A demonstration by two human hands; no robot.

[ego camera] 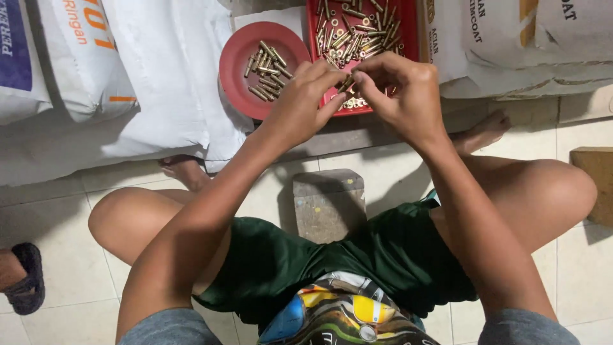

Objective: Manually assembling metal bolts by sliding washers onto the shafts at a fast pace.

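My left hand [305, 102] and my right hand [399, 89] meet above the near edge of a red rectangular tray [412, 38]. Both pinch one small brass bolt [347, 83] between their fingertips. The tray holds several loose brass bolts [354, 29] and some small washers [353, 103] near its front edge. To its left lies a round red lid [239, 83] with a small pile of brass bolts [267, 70] on it.
White sacks [128, 76] lie at the left and more sacks [523, 45] at the right. A grey stone block [329, 204] stands on the tiled floor between my knees. A wooden block [597, 182] is at the right edge. Another person's sandalled foot [22, 278] shows at the lower left.
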